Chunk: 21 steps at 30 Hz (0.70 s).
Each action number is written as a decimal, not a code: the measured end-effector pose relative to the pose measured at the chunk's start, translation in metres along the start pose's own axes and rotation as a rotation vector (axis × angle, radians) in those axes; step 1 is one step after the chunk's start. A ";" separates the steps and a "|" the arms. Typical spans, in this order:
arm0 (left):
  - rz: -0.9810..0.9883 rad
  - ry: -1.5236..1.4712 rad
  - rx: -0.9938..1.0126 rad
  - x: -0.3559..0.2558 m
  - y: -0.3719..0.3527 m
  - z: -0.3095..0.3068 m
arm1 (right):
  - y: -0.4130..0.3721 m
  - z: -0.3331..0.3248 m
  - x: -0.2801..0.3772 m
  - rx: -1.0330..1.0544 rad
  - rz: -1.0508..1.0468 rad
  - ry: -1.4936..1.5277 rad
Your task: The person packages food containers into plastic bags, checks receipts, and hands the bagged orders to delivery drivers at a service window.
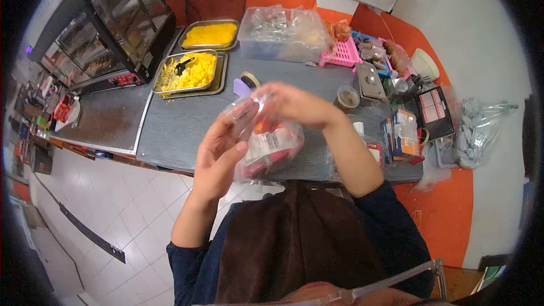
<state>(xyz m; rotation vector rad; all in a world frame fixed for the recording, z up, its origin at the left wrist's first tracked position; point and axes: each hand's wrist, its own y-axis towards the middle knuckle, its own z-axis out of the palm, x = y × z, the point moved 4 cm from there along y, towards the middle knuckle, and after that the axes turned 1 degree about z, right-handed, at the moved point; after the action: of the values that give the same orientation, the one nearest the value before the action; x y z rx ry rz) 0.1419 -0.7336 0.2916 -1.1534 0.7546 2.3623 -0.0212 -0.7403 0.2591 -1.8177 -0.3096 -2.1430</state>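
My left hand (pixel 218 150) is raised over the front of the table, its fingers curled around a thin, clear piece of plastic (pixel 245 114). From the other side, my right hand (pixel 294 105) reaches in with bent fingers and grips the same plastic near its upper edge. Glare and the fingers hide whether it is a bag or a lid. Just beneath both hands lies a clear plastic pack (pixel 272 150) with red and white contents or print, close to the table's front edge. A purple tape dispenser (pixel 243 86) sits right behind my hands.
Trays of yellow food (pixel 209 35) stand at the back left, the nearer one (pixel 192 73) with a black scoop, beside a glass display warmer (pixel 107 28). A large plastic bin (pixel 283 45), pink basket (pixel 343 54), lidded metal container (pixel 371 82) and boxes (pixel 402 133) line the back and right.
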 end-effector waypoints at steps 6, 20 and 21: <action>0.250 1.104 0.050 0.023 0.013 -0.029 | 0.020 0.005 -0.032 -0.188 -0.153 -0.051; -0.331 1.292 0.001 0.175 0.010 -0.113 | -0.033 0.076 -0.112 -0.211 -0.467 -0.546; -0.356 1.308 -0.012 0.182 0.010 -0.119 | -0.051 0.060 -0.107 -0.220 -0.371 -0.385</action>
<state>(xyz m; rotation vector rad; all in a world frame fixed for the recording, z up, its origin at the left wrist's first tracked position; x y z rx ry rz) 0.1013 -0.7938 0.0868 -2.5537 0.7551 1.0959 0.0302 -0.6605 0.1656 -2.4710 -0.5561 -2.1064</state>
